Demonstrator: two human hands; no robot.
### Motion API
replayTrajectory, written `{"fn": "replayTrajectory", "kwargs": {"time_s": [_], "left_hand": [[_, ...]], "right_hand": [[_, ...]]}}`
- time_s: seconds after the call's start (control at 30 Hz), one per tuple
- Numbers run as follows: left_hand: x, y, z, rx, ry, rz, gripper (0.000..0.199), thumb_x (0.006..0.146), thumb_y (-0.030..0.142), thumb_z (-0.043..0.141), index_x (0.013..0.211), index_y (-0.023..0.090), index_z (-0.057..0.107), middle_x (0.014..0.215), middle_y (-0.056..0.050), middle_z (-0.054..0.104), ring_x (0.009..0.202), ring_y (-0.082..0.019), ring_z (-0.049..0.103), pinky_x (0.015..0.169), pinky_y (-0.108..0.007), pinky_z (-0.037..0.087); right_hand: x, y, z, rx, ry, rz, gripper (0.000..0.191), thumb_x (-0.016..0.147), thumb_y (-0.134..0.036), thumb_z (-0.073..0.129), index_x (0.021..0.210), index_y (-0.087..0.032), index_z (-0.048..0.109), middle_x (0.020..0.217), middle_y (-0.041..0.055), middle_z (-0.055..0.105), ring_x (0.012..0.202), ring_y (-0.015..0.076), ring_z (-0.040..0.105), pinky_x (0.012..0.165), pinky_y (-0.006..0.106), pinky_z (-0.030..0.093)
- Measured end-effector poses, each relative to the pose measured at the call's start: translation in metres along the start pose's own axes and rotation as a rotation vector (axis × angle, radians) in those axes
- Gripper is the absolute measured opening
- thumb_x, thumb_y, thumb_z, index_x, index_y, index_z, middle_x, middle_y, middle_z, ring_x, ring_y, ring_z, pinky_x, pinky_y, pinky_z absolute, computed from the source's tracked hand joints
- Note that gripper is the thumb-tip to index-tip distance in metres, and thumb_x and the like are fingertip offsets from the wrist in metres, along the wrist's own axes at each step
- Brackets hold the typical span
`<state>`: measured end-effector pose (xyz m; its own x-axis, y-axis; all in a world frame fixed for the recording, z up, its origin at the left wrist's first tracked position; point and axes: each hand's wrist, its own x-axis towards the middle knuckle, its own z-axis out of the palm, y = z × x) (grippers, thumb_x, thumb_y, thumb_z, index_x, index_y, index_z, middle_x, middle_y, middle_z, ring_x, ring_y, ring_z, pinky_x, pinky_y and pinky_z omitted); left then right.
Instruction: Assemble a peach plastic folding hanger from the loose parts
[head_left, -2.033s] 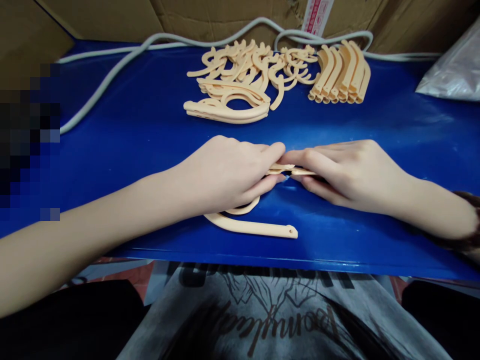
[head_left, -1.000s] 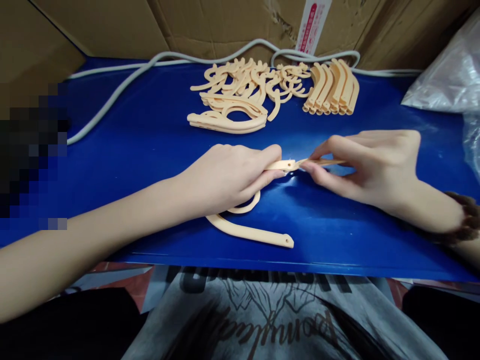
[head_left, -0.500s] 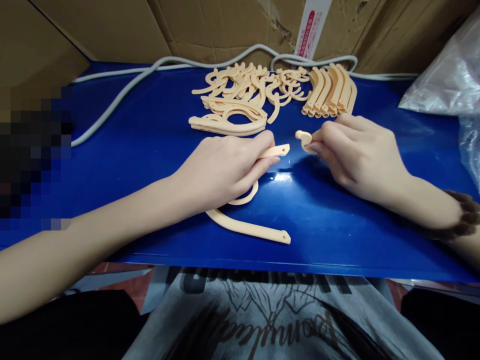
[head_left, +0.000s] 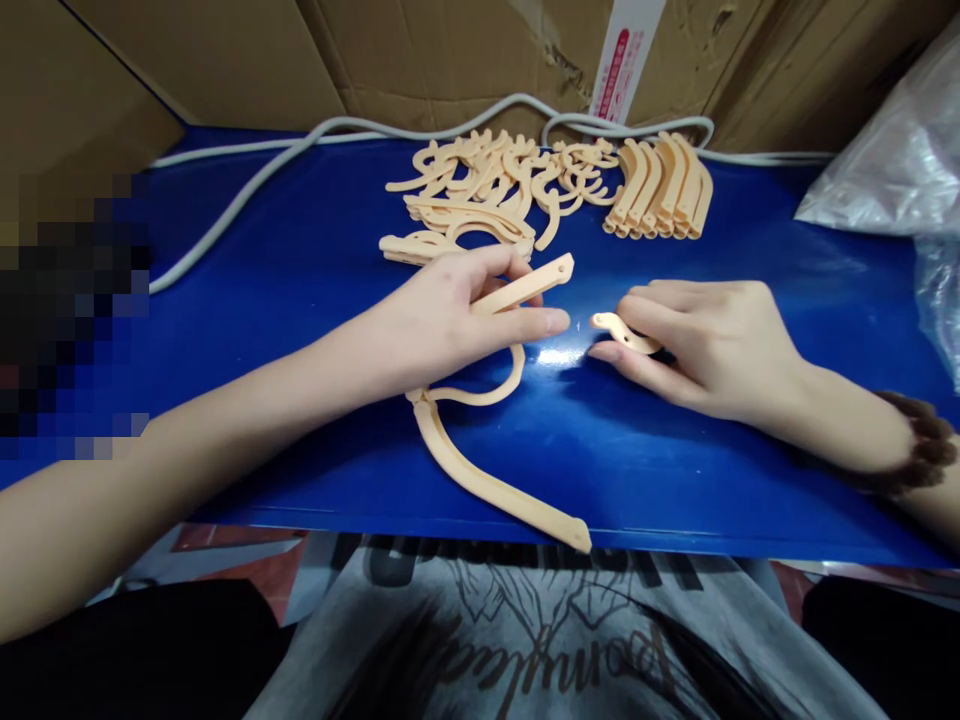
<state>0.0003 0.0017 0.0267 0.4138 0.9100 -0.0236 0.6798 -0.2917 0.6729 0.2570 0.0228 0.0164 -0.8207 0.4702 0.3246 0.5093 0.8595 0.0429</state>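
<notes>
My left hand point(head_left: 457, 315) loosely holds a beige plastic folding hanger. One hanger arm point(head_left: 529, 285) passes between its thumb and fingers, with the holed end pointing up and right. Below the hand, a second hanger arm point(head_left: 502, 490) hangs joined at the left and slants toward the table's front edge. A thin curved bar point(head_left: 499, 396) loops out beside that joint. My right hand point(head_left: 720, 340) pinches a small curved hanger hook point(head_left: 619, 330) with a hole in it. A gap separates the hook from the arm's end. My left palm hides the middle of the hanger.
A pile of loose beige hooks point(head_left: 487, 165) lies at the back, with nested hanger arms point(head_left: 656, 190) on its right. Assembled hanger parts point(head_left: 469, 212) lie before the pile. A grey cable point(head_left: 247, 195) crosses the blue table point(head_left: 750, 500). A plastic bag point(head_left: 877, 170) lies at right.
My left hand has loosened its thumb and fingers, and the upper arm's end has tilted up. The lower arm has swung downward. My right hand has dropped lower with the hook, which has turned.
</notes>
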Motion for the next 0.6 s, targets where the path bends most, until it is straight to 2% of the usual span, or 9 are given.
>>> {"fn": "replayTrajectory", "kwargs": {"time_s": [0.1, 0.2, 0.33, 0.4, 0.5, 0.6], "left_hand": [[-0.002, -0.003, -0.003, -0.088, -0.076, 0.013, 0.034, 0.091, 0.051, 0.063, 0.109, 0.022, 0.06, 0.085, -0.001, 0.067, 0.076, -0.017, 0.067, 0.061, -0.026, 0.051], [-0.006, -0.008, -0.006, -0.179, -0.113, 0.056, 0.036, 0.087, 0.046, 0.068, 0.116, 0.025, 0.061, 0.09, -0.002, 0.069, 0.078, -0.018, 0.069, 0.06, -0.026, 0.054], [-0.012, -0.006, -0.016, -0.231, -0.366, 0.102, 0.043, 0.09, 0.032, 0.063, 0.132, 0.028, 0.056, 0.106, -0.003, 0.073, 0.084, -0.016, 0.07, 0.066, -0.025, 0.059], [-0.014, -0.003, -0.022, -0.215, -0.437, 0.11, 0.049, 0.091, 0.022, 0.059, 0.14, 0.028, 0.054, 0.118, -0.004, 0.072, 0.093, -0.015, 0.069, 0.073, -0.025, 0.059], [-0.015, 0.0, -0.025, -0.172, -0.48, 0.112, 0.059, 0.092, 0.014, 0.053, 0.149, 0.029, 0.048, 0.121, -0.004, 0.07, 0.095, -0.014, 0.067, 0.077, -0.024, 0.058], [-0.013, -0.004, -0.021, -0.18, -0.46, 0.122, 0.061, 0.094, 0.015, 0.055, 0.152, 0.03, 0.045, 0.122, -0.003, 0.07, 0.099, -0.015, 0.068, 0.08, -0.025, 0.059]], "right_hand": [[0.002, 0.0, -0.002, -0.013, -0.007, 0.003, 0.047, 0.112, -0.042, 0.034, 0.074, -0.022, 0.053, 0.065, 0.0021, 0.055, 0.061, 0.0167, 0.051, 0.056, 0.032, 0.029], [0.002, 0.001, -0.001, -0.023, 0.012, 0.008, 0.046, 0.111, -0.04, 0.033, 0.075, -0.021, 0.055, 0.065, 0.0023, 0.054, 0.061, 0.0169, 0.051, 0.055, 0.032, 0.03], [0.001, 0.002, 0.001, -0.029, -0.029, 0.03, 0.047, 0.111, -0.043, 0.031, 0.077, -0.022, 0.057, 0.067, 0.0035, 0.057, 0.063, 0.0175, 0.054, 0.056, 0.032, 0.031], [0.001, 0.002, 0.001, -0.036, -0.039, 0.035, 0.048, 0.111, -0.043, 0.03, 0.079, -0.021, 0.059, 0.069, 0.0041, 0.059, 0.064, 0.0177, 0.055, 0.057, 0.032, 0.031], [0.001, 0.002, 0.001, -0.041, -0.05, 0.037, 0.048, 0.11, -0.044, 0.031, 0.078, -0.021, 0.059, 0.069, 0.0043, 0.06, 0.065, 0.0177, 0.055, 0.057, 0.032, 0.031], [0.001, 0.003, 0.001, -0.048, -0.057, 0.034, 0.049, 0.11, -0.044, 0.031, 0.077, -0.021, 0.059, 0.069, 0.0045, 0.06, 0.064, 0.0178, 0.056, 0.057, 0.032, 0.031]]}}
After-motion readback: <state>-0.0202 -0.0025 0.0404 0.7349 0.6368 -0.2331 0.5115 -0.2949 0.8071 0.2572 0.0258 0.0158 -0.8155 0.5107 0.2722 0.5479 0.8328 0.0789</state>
